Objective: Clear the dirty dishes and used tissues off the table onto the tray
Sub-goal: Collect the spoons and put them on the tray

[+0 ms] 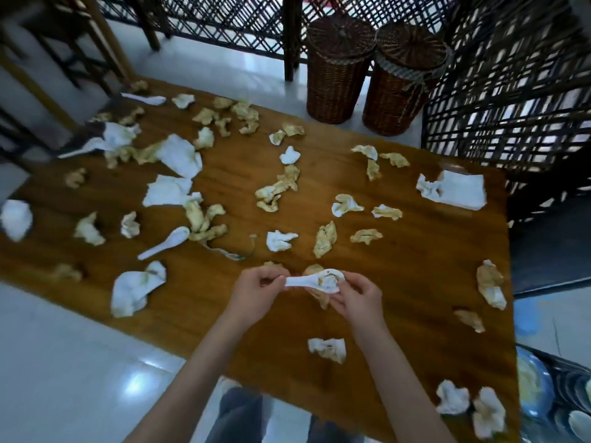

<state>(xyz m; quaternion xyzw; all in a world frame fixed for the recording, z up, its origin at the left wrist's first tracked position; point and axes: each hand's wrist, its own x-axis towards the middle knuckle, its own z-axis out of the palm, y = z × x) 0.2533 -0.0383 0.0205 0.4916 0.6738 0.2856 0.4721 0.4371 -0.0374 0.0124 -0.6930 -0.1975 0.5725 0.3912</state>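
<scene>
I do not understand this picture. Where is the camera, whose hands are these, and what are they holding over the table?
There is no machine here. The single picture comes from a camera worn on a person's head, looking forward and down, so the two arms reaching in from the bottom are that person's own.

The wooden table is littered with many crumpled, stained tissues, such as one near the front edge. A white spoon lies among them at the left.

The left hand pinches the handle of another spoon. The right hand has its grip at the spoon's bowl, together with a tissue. At the lower right edge is part of a container holding dishes; it may be the tray.
</scene>
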